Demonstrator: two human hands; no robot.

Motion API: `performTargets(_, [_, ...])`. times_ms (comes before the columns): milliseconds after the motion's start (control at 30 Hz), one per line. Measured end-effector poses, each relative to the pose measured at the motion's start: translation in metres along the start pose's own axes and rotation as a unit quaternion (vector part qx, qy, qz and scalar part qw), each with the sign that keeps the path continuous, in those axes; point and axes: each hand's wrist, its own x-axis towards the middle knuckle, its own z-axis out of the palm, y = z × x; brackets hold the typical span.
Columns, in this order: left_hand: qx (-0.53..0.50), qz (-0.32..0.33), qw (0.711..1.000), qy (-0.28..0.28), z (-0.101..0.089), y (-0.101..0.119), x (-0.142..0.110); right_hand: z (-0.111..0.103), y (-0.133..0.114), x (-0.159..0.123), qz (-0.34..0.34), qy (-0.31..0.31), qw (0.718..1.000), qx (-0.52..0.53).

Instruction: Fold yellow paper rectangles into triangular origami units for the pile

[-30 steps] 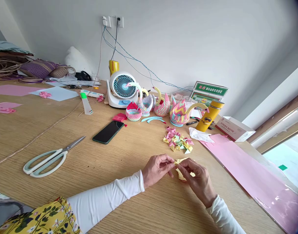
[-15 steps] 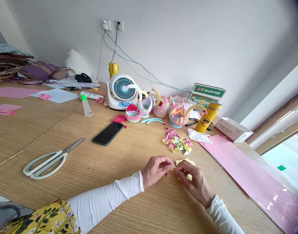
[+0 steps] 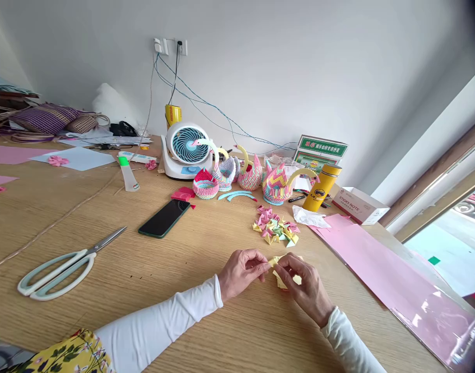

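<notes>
Between the fingertips of both hands is a small piece of yellow paper point(image 3: 273, 262). My left hand point(image 3: 242, 273) pinches it from the left, with the fingers closed. On the other side my right hand point(image 3: 304, 284) grips it between thumb and fingers. Under and behind the right hand lie several yellow paper pieces point(image 3: 281, 282), partly hidden by the fingers. Farther back on the wooden table point(image 3: 175, 290) is a heap of folded paper pieces point(image 3: 275, 226) in pink, yellow and pale green.
Scissors point(image 3: 72, 267) and a phone point(image 3: 164, 218) lie to the left. Several folded-paper swans point(image 3: 278, 182) stand at the back before a white fan point(image 3: 187, 147). A yellow tumbler point(image 3: 322, 188), a sticky note box point(image 3: 360, 204) and pink sheets point(image 3: 381, 274) are on the right.
The view has shifted slightly, so most things sit farther left in the picture. Both hands keep their pinch, and more of the yellow paper piece shows between them.
</notes>
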Motion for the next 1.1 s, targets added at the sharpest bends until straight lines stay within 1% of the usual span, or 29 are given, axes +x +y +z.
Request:
performTargets(200, [0.007, 0.006, 1.0, -0.003, 0.001, 0.006, 0.0, -0.001, -0.001, 0.0, -0.003, 0.007, 1.0, 0.0])
performTargets(467, [0.004, -0.009, 1.0, 0.024, 0.0, 0.003, 0.001, 0.002, 0.008, 0.001, 0.022, 0.024, 0.999, 0.014])
performTargets(600, [-0.029, -0.008, 0.999, 0.034, 0.0, 0.005, 0.001, 0.002, 0.005, 0.0, 0.015, 0.003, 1.0, 0.012])
performTargets(700, [-0.049, -0.003, 0.998, 0.025, 0.001, 0.008, 0.0, 0.0, 0.002, -0.001, 0.002, -0.01, 1.0, 0.016])
performTargets(800, [-0.056, -0.003, 0.998, 0.022, 0.002, 0.011, 0.0, -0.001, 0.002, -0.001, -0.004, -0.011, 1.0, 0.016])
performTargets(1000, [-0.073, -0.018, 0.996, 0.037, 0.002, 0.009, 0.001, 0.004, 0.007, -0.001, 0.019, 0.011, 1.0, 0.019])
performTargets(1100, [-0.05, -0.02, 0.998, 0.044, 0.001, 0.007, 0.001, 0.007, 0.006, -0.001, 0.027, 0.021, 0.999, 0.024])
